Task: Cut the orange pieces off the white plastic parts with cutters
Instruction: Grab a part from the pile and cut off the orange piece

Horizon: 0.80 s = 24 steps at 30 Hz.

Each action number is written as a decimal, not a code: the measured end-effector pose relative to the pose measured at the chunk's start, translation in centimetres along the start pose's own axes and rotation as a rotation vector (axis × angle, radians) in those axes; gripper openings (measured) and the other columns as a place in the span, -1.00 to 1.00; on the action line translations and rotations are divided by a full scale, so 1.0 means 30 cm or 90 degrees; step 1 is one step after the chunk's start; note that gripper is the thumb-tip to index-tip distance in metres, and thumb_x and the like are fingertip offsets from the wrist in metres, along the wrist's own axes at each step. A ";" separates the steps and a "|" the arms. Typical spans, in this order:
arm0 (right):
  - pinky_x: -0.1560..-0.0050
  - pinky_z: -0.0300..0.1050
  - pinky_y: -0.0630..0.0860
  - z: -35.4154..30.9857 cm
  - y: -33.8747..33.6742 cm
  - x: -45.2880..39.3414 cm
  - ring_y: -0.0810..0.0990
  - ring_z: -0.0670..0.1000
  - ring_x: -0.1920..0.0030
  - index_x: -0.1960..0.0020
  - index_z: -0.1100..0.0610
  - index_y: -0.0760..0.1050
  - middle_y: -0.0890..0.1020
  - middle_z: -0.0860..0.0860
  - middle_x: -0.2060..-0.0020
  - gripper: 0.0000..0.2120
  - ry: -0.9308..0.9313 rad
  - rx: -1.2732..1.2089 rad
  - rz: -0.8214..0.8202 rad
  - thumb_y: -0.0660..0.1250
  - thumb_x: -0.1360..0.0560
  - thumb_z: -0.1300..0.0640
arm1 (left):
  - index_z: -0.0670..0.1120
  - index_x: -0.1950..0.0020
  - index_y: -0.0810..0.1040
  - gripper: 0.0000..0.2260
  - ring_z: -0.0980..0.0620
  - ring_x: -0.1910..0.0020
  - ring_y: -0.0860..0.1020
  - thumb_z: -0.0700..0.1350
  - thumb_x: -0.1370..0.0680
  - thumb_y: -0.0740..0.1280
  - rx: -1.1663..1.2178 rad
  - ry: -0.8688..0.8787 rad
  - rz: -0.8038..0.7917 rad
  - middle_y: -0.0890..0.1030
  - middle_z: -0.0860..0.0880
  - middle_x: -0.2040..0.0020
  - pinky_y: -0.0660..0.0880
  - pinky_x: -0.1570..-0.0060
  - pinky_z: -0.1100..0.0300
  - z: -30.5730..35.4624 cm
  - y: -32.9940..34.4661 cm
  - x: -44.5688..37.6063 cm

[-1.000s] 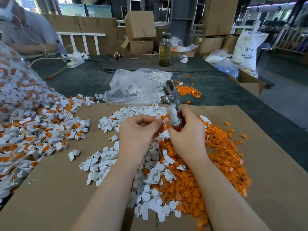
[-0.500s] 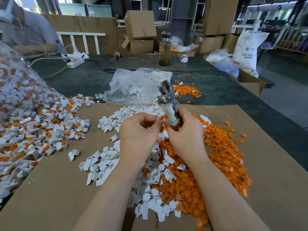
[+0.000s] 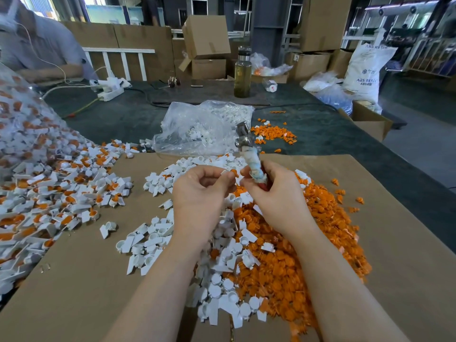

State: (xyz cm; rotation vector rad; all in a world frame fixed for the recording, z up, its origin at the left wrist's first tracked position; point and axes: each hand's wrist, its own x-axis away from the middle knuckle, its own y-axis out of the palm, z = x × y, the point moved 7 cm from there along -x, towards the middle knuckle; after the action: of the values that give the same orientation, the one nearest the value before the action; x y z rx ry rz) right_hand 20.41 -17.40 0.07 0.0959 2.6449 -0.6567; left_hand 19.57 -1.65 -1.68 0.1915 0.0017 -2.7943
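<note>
Left of the cutters [image 3: 249, 154], the left hand [image 3: 202, 193] has drawn back a little, fingertips pinching a white part with its orange piece [image 3: 233, 172] showing. The right hand [image 3: 271, 196] stays wrapped round the cutters' handles; the cut looks imminent.

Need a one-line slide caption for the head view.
Left hand pinches a white part with orange piece beside cutters gripped in right hand, above sorted piles on cardboard.
</note>
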 end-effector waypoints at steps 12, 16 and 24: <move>0.21 -0.36 0.50 -0.014 -0.010 0.004 0.59 -0.19 0.17 -0.02 0.05 0.57 0.62 -0.16 0.21 -0.90 -0.023 -0.002 -0.019 0.40 -0.51 0.12 | -0.14 0.16 0.63 -0.94 0.04 0.29 0.70 -0.24 -0.48 0.49 0.063 -0.003 -0.003 0.70 -0.06 0.31 0.59 0.27 0.33 0.008 -0.004 -0.002; 0.20 -0.13 0.46 -0.001 -0.006 0.006 0.53 -0.10 0.23 0.02 0.08 0.54 0.57 -0.10 0.25 -0.91 -0.015 0.063 -0.102 0.40 -0.50 0.10 | -0.11 0.17 0.63 -0.92 0.02 0.29 0.70 -0.24 -0.50 0.47 0.062 0.018 0.006 0.70 -0.05 0.31 0.60 0.23 0.28 0.012 -0.017 -0.008; 0.33 -0.26 0.27 0.011 0.018 0.022 0.42 -0.21 0.35 0.15 -0.06 0.42 0.45 -0.14 0.33 -0.86 0.003 0.132 -0.263 0.39 -0.50 0.02 | -0.09 0.18 0.61 -0.87 0.08 0.30 0.67 -0.29 -0.51 0.43 0.111 0.069 0.008 0.69 0.01 0.32 0.56 0.24 0.35 0.036 -0.044 -0.020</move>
State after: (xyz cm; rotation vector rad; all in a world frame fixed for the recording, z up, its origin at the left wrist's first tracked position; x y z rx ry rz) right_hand 20.02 -17.09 -0.69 -0.4003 2.6119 -1.0630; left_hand 19.56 -0.23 -0.55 0.3836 -0.2163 -2.7680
